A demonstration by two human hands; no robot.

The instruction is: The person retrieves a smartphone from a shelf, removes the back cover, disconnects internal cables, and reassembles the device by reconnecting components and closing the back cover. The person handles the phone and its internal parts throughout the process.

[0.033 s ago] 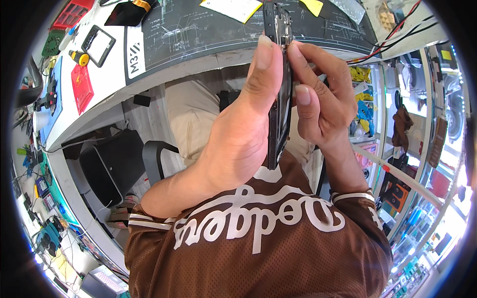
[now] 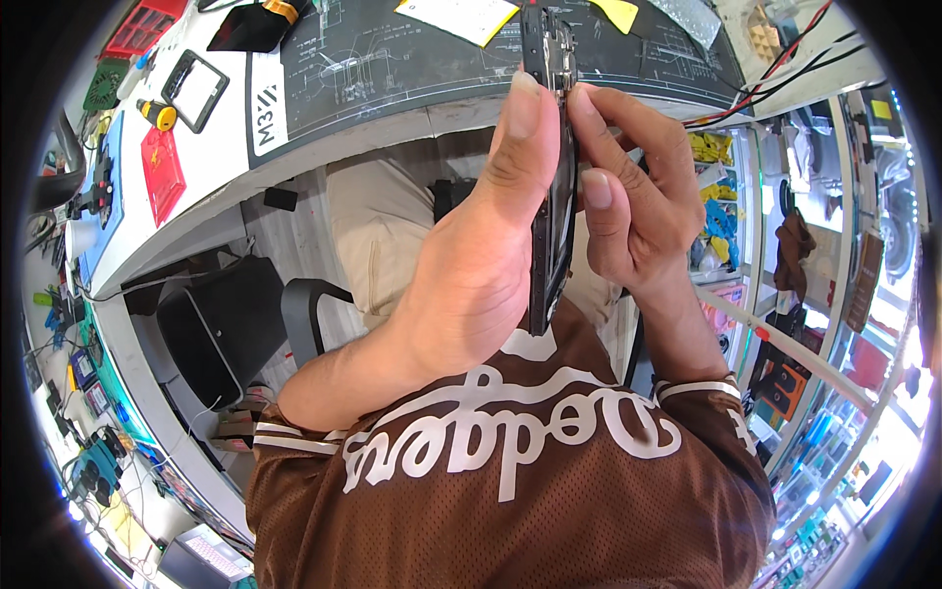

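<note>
A thin black electronic device, seen almost edge-on, stands upright in front of my chest. Small metal parts show along its upper right side, so its inside looks partly exposed; its flat faces are mostly hidden. My left hand is closed on its left side, the thumb lying along the edge and the other fingers out of sight behind. On the other side, my right hand has bent fingers, with the index fingertip touching the device near the metal parts. The right thumb tip is close to the device's right face.
Beyond the device lies a dark patterned work mat on a white desk. To the left are a black rectangular frame, a yellow-and-black screwdriver and a red tray. Cables cross the right corner; shelves stand right.
</note>
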